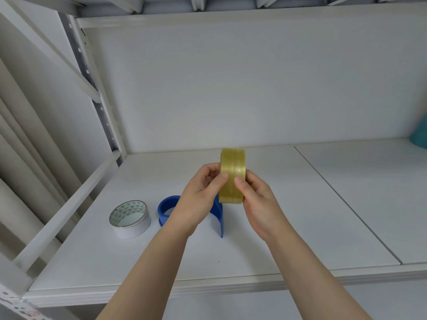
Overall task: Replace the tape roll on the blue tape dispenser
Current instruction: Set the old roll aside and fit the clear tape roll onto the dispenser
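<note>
A yellowish clear tape roll [232, 162] stands on edge in the air above the shelf, held between both hands. My left hand [198, 199] grips its left side with the thumb on the outer face. My right hand [258, 204] grips its right side, thumb also on the face. Below and behind the hands, the blue tape dispenser [166, 207] lies on the white shelf [254, 245], partly hidden by my left hand; its curved blade end [219, 215] shows to the right. It carries no roll that I can see.
A white tape roll [130, 218] with a green-patterned core lies flat on the shelf, left of the dispenser. A shelf frame rail [69, 211] runs along the left side. Something teal [419, 135] sits at the far right edge.
</note>
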